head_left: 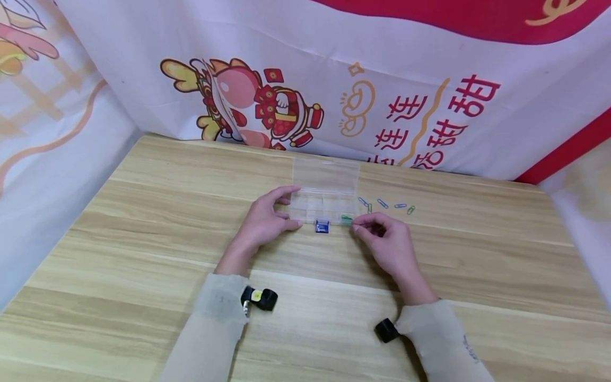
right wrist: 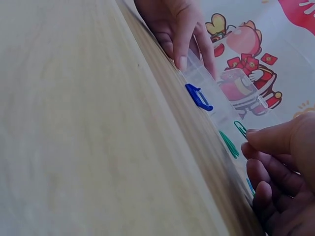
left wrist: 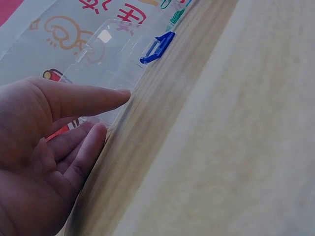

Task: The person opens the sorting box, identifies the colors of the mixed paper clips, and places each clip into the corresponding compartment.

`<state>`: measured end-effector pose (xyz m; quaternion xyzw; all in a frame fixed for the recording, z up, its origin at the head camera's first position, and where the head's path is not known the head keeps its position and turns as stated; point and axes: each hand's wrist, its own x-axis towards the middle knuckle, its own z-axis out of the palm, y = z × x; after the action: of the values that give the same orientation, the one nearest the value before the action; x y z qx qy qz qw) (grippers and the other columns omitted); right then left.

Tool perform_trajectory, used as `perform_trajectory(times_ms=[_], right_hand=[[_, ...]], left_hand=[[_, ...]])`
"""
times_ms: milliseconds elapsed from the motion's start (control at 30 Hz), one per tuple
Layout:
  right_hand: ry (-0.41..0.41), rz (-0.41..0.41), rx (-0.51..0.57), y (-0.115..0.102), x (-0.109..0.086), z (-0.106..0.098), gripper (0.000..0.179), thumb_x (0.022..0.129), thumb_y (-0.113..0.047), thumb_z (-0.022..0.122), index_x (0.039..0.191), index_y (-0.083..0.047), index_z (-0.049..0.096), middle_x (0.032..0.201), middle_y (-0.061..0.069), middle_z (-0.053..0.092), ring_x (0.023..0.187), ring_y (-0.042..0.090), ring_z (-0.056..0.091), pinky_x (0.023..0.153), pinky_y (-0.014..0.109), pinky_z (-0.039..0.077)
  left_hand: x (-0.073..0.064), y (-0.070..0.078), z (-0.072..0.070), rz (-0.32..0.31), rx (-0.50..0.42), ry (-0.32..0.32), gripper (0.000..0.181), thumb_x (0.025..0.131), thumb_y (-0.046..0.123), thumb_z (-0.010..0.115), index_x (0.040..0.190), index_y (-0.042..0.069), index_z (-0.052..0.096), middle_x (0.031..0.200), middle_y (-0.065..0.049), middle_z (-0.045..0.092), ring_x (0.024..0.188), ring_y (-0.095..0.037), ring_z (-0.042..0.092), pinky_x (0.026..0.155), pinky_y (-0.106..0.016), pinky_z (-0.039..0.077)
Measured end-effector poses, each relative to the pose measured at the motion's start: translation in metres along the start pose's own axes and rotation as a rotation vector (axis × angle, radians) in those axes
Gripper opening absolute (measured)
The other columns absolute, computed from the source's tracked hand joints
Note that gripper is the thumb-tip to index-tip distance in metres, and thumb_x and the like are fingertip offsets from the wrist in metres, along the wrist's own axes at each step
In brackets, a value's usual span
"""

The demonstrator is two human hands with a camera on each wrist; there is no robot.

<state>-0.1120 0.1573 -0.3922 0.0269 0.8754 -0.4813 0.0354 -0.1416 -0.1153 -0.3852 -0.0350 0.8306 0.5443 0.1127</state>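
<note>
A clear plastic compartment box (head_left: 310,204) lies on the table with its lid (head_left: 325,174) raised at the back. On its front edge is a blue latch (head_left: 322,227). My left hand (head_left: 264,215) holds the box's left end, thumb at the front corner and fingers toward the back. Between thumb and forefinger, my right hand (head_left: 389,241) pinches a green paper clip (right wrist: 240,128) above the front right compartment. Several green paper clips (right wrist: 229,144) lie in that compartment. In the head view the right fingers partly cover the box's right corner.
Loose paper clips lie right of the box, among them a blue one (head_left: 382,203), another blue one (head_left: 400,206) and a green one (head_left: 411,210). Behind the wood-grain table (head_left: 143,212) hangs a printed cloth (head_left: 229,32), close to the raised lid.
</note>
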Motion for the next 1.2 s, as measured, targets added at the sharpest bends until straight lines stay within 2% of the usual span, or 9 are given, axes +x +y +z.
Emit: perform_trajectory(times_ms=[600, 1033, 1200], right_hand=[[0.1, 0.065, 0.133, -0.005, 0.008, 0.011, 0.014, 0.1, -0.021, 0.078, 0.113, -0.014, 0.079, 0.112, 0.005, 0.073, 0.1, 0.02, 0.059, 0.083, 0.026, 0.051], [0.103, 0.092, 0.135, -0.003, 0.011, 0.008, 0.015, 0.099, -0.02, 0.078, 0.114, -0.016, 0.079, 0.118, 0.004, 0.073, 0.104, 0.019, 0.059, 0.086, 0.028, 0.051], [0.103, 0.092, 0.124, -0.004, 0.012, 0.009, 0.015, 0.099, -0.021, 0.079, 0.113, -0.016, 0.08, 0.115, 0.005, 0.073, 0.101, 0.02, 0.059, 0.082, 0.026, 0.052]], left_hand=[[0.0, -0.001, 0.001, -0.006, 0.003, 0.001, 0.08, 0.086, 0.003, 0.088, 0.154, 0.034, 0.058, 0.147, -0.008, 0.058, 0.12, -0.032, 0.07, 0.104, -0.044, 0.06], [0.0, 0.0, 0.001, 0.003, 0.01, 0.001, 0.082, 0.086, 0.002, 0.087, 0.155, 0.033, 0.057, 0.148, -0.009, 0.058, 0.119, -0.032, 0.07, 0.104, -0.043, 0.061], [-0.001, 0.0, 0.0, 0.007, 0.013, 0.0, 0.082, 0.087, 0.001, 0.087, 0.156, 0.033, 0.057, 0.149, -0.01, 0.057, 0.12, -0.032, 0.069, 0.104, -0.043, 0.061]])
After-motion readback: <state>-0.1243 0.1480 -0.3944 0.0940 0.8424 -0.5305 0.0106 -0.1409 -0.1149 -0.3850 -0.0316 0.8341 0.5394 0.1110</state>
